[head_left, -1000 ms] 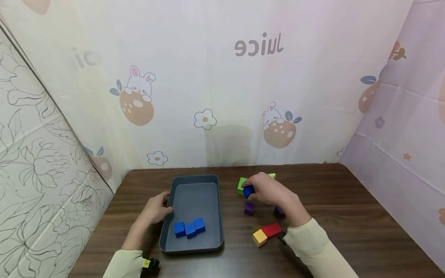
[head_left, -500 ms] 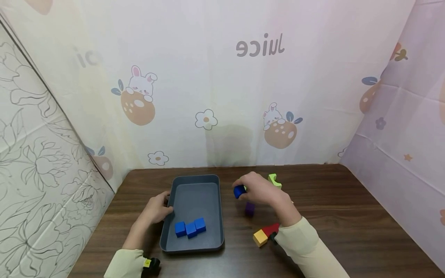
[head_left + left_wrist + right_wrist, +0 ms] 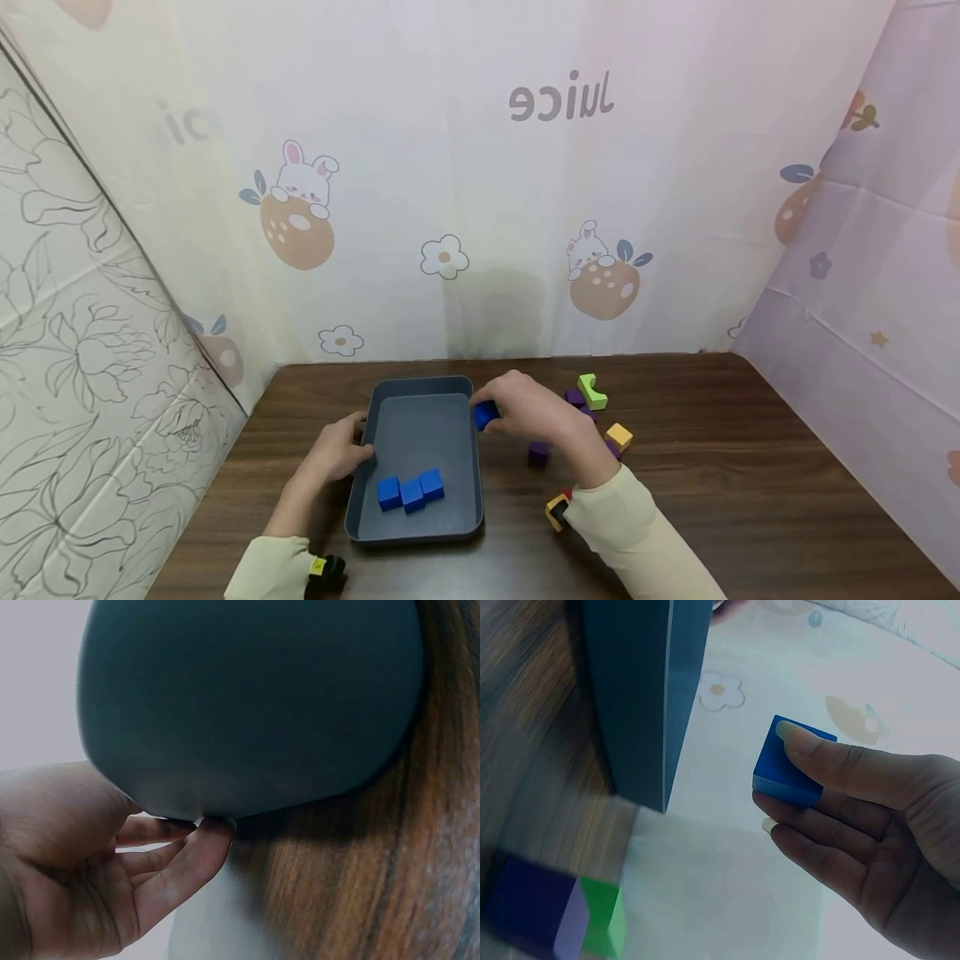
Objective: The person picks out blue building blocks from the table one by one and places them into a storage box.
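Observation:
A dark grey rectangular tray (image 3: 420, 442) lies on the table, with three blue blocks (image 3: 412, 495) near its front end. My left hand (image 3: 337, 450) grips the tray's left side, thumb at the rim. In the left wrist view, fingertips (image 3: 220, 827) touch the tray's outer wall (image 3: 247, 750). My right hand (image 3: 528, 408) pinches another blue block (image 3: 784, 769) between thumb and fingers, beside the tray's right rim. Apart from the tray wall (image 3: 630, 697), that block hangs in the air in the right wrist view.
Right of the tray lie several purple blocks (image 3: 538, 453), a light green arched block (image 3: 592, 392) and a yellow block (image 3: 619, 437). Another yellow block (image 3: 555, 510) is partly covered by the right wrist camera. A green block (image 3: 604, 919) shows in the right wrist view. Printed curtains (image 3: 480, 183) border the table.
My right hand has carried the blue block leftward from the loose blocks to the tray's right rim, uncovering purple and yellow blocks. The left hand and tray have stayed put.

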Demonstrator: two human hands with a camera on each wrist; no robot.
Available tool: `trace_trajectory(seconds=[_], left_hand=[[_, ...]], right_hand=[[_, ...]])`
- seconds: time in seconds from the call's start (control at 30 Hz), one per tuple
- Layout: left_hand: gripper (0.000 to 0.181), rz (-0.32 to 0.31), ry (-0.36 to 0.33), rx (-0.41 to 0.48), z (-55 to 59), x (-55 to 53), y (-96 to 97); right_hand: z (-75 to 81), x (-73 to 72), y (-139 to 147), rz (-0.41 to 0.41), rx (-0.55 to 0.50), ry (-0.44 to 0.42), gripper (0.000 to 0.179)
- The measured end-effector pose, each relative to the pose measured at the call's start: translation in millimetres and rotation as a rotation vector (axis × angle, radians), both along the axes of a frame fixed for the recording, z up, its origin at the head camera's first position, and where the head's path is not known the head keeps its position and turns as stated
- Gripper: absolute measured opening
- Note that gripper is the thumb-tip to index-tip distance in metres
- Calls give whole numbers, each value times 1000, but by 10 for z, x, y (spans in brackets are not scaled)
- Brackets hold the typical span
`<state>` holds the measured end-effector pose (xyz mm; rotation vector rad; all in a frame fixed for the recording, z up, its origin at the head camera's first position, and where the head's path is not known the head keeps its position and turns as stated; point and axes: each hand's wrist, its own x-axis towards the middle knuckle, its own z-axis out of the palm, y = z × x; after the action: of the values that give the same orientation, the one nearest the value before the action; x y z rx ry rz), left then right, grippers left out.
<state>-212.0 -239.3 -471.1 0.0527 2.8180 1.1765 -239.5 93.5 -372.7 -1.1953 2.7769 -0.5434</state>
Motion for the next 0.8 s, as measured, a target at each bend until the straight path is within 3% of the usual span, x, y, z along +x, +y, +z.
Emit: trace_trajectory(seconds=[0.47,0.8], left_hand=[[57,5,-1,-19,17,-5,5],[56,6,0,-12,2,-14,0]], right_hand=[[68,80,-396,94,29,36,39],[-46,153,-557,143,88,11,36]])
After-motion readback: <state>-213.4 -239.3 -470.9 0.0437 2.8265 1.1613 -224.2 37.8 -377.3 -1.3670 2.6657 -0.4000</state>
